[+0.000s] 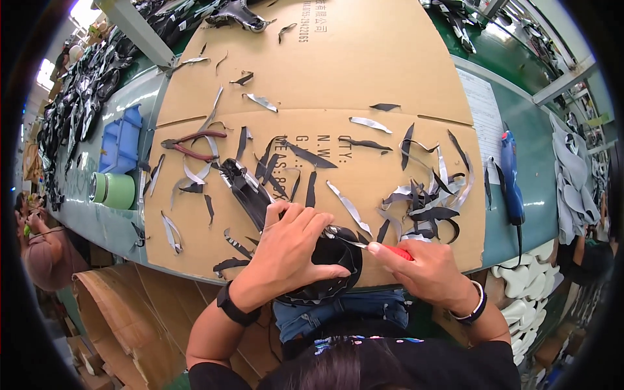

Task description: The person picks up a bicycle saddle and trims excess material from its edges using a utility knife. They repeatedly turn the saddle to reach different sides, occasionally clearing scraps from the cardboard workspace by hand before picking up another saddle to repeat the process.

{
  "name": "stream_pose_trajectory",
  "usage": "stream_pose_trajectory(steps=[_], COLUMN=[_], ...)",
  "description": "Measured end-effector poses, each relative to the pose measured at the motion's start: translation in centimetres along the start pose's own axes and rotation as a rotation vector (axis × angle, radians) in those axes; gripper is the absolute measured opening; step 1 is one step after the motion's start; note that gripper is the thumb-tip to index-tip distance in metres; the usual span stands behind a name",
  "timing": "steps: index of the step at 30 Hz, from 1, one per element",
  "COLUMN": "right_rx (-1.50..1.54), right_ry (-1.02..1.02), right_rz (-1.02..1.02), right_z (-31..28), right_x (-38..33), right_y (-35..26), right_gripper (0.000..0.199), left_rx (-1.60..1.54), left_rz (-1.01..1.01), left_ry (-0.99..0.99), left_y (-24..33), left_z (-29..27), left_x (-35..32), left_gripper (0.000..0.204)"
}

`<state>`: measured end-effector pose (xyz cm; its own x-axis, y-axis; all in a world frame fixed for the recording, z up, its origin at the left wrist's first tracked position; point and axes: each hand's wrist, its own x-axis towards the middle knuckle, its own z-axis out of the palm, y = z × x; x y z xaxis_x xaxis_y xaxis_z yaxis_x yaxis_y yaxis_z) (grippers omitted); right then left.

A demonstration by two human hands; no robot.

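Head view: the left hand (286, 250) spreads over the middle of a black, saddle-shaped piece (249, 195), fingers bent across it and thumb stretched away over the rounded end; it seems to press and steady rather than clench. The right hand (422, 270) is wrapped around the handle of a red-handled tool (398, 252), whose thin metal end points left and meets the piece just beside the left fingertips. What sort of tip it has is hard to tell.

The piece lies under the left hand, its narrow end reaching away to the upper left, its wide end toward the person's body at the near edge of the cardboard sheet (390, 58). The step in hand looks like working along the piece's edge, perhaps prying or trimming; the next move calls for a firm left hold and a controlled right hand, with the tip kept clear of the left fingers.

Farther out, dark and grey strips (312, 155) lie scattered, with red-handled pliers (205, 134) to the left and a blue corded tool (511, 179) to the right.
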<state>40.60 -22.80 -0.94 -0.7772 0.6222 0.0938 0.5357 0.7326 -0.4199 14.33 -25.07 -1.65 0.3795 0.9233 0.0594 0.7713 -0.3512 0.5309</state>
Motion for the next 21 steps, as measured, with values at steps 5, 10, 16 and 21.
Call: stream_pose_trajectory(steps=[5, 10, 16, 21], right_rx=[-0.102, 0.152, 0.239, 0.446], right_ry=[-0.049, -0.019, 0.016, 0.436], right_rz=[-0.018, 0.292, 0.348, 0.192], right_z=[1.0, 4.6, 3.8, 2.9], right_x=[-1.1, -4.7, -5.1, 1.2], right_y=[-0.7, -4.1, -5.0, -3.8], right_gripper=[0.063, 0.065, 0.074, 0.059], left_rx=[-0.043, -0.024, 0.053, 0.135], left_rz=[0.013, 0.033, -0.069, -0.141], left_ry=[0.017, 0.068, 0.061, 0.115], left_y=[-0.6, -0.6, 1.0, 4.6], left_z=[0.6, 1.0, 0.5, 0.4], left_x=[0.2, 0.4, -0.8, -1.4], left_gripper=[0.065, 0.069, 0.06, 0.055])
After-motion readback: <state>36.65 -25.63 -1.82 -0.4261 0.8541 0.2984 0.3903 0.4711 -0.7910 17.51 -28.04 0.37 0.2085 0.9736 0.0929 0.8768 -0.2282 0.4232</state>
